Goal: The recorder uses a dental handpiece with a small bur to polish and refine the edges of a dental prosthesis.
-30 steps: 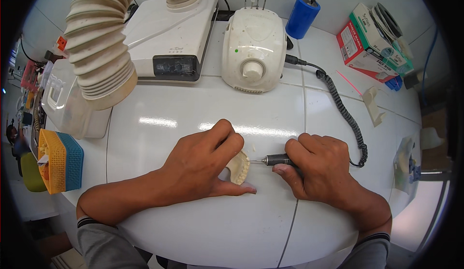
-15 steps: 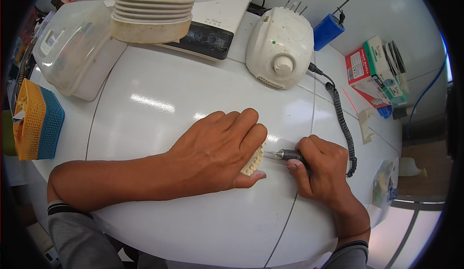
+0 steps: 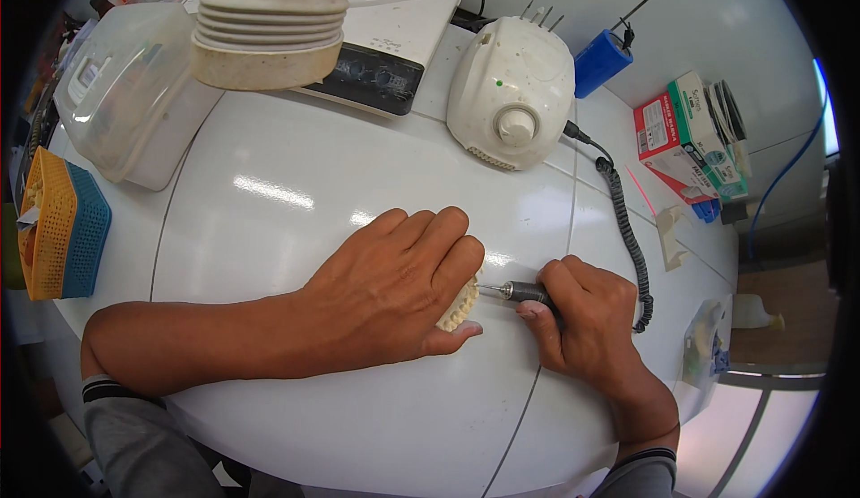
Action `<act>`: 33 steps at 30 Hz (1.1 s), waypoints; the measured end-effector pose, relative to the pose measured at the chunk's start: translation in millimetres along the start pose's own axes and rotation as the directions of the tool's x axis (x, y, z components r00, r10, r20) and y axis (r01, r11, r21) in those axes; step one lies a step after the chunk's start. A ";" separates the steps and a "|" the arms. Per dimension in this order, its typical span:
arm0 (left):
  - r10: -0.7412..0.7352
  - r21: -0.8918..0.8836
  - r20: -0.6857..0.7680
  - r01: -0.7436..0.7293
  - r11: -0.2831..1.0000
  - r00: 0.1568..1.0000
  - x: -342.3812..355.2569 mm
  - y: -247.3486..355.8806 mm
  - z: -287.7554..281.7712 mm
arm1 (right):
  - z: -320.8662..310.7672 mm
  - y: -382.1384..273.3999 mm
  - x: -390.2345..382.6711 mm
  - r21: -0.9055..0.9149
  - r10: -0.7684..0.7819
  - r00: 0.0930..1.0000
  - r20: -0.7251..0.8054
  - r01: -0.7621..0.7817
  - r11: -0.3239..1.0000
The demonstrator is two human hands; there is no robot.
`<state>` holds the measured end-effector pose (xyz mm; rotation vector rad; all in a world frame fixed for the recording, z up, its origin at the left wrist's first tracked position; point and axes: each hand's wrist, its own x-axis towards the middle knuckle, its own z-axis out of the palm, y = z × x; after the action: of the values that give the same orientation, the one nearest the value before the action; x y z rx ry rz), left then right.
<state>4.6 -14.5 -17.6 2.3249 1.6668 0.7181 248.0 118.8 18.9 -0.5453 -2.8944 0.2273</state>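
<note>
Head view, going left to right: way off on your left there's an orange basket point(image 3: 49, 238) pressed up against a blue basket point(image 3: 88, 229) on the white bench point(image 3: 260, 265), well clear of the action. Then comes your left hand point(image 3: 394, 270), back of it facing up, fingers curled over and thumb tucked underneath, so it's closed on the cream tooth model point(image 3: 460, 307). Most of that piece is hidden under your palm; what pokes out is a curved row of teeth on the right side of your grip, the strip leaning from upper right down to lower left.

Next is the bit that matters: the thin metal bit point(image 3: 492, 288) points left, pretty much across that tooth row, ending right by its upper part. Can't tell if they're actually touching. Behind it is the dark handpiece point(image 3: 527, 293), lying roughly sideways, with your right hand point(image 3: 591, 314) wrapped snugly around it, thumb along the near side. So the model sits left of the tool, and your left hand's the nearer one. A coiled cord point(image 3: 631, 238) hangs out further right.
</note>
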 end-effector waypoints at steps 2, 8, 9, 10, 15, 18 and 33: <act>-0.003 -0.010 0.007 0.003 1.000 1.000 -0.4 -0.3 -0.2 | 1.2 1.4 -0.1 0.006 0.005 1.000 -0.004 -0.005 1.000; 0.016 -0.008 -0.002 -0.016 1.000 1.000 -2.6 -2.0 -0.1 | 2.0 3.4 -0.3 0.043 0.007 1.000 -0.013 -0.006 0.999; 0.017 -0.008 -0.001 -0.017 1.000 1.000 -2.2 -1.9 -0.2 | 1.6 3.8 -0.2 0.049 0.008 1.000 -0.006 -0.008 0.999; 0.020 -0.005 0.000 -0.020 1.000 1.000 -1.8 -1.8 -0.3 | 1.2 4.0 -0.2 0.054 0.010 1.000 0.002 -0.010 0.998; 0.017 0.001 0.001 -0.017 1.000 1.000 -2.8 -1.0 -1.2 | 0.3 2.4 0.3 0.053 0.008 1.000 -0.001 -0.008 0.999; 0.008 0.001 0.017 -0.008 1.000 1.000 -2.1 -0.6 -2.0 | 0.1 1.6 0.8 0.049 0.007 1.000 -0.002 -0.007 0.999; 0.015 -0.016 0.012 -0.015 1.000 1.000 -1.9 -1.1 -4.2 | -1.5 1.7 1.1 0.031 -0.002 1.000 0.018 0.002 1.000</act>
<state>1.2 -16.4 -15.0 2.3285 1.6343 0.7156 247.9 120.9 20.2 -0.5378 -2.9038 0.2781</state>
